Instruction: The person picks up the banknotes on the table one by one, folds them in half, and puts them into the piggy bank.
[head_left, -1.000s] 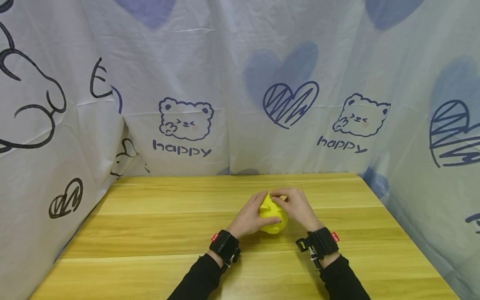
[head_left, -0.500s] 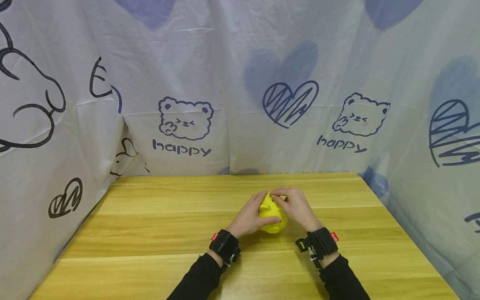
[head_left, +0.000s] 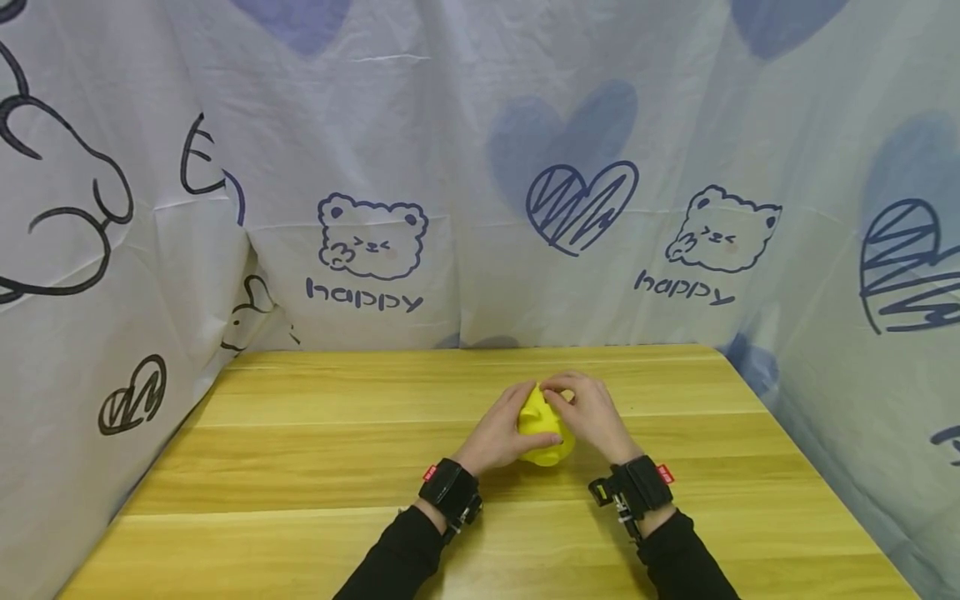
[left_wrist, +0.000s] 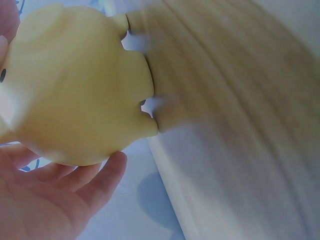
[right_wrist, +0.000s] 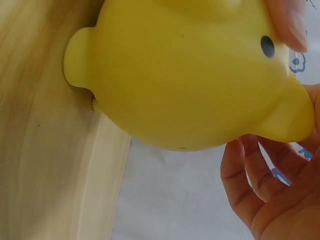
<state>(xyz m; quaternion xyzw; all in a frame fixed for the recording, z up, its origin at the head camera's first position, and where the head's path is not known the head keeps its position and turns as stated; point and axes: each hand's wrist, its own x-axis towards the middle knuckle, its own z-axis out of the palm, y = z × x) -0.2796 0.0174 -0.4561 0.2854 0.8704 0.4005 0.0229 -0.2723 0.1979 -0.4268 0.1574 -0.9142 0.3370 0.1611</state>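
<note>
A round yellow piggy bank (head_left: 542, 421) with small ears and stubby feet is on the wooden table. My left hand (head_left: 498, 433) grips it from the left, its thumb lying across the near side. In the left wrist view, fingers (left_wrist: 107, 182) of that hand curve along the body. My right hand (head_left: 592, 412) has its thumb and index finger together at the top, by an ear (right_wrist: 292, 117). The right wrist view shows its other fingers (right_wrist: 240, 175) loosely curled behind that ear. A black eye (right_wrist: 267, 46) shows there too. Whatever lies between the right fingertips is hidden.
The light wooden table (head_left: 337, 467) spreads around both hands. White cloth (head_left: 480, 275) with hearts and bear drawings hangs behind it and at both sides. Black wrist cameras (head_left: 452, 496) are strapped to both wrists.
Almost nothing differs. The right hand and wrist have shifted very slightly; the left hand and the piggy bank stay in place.
</note>
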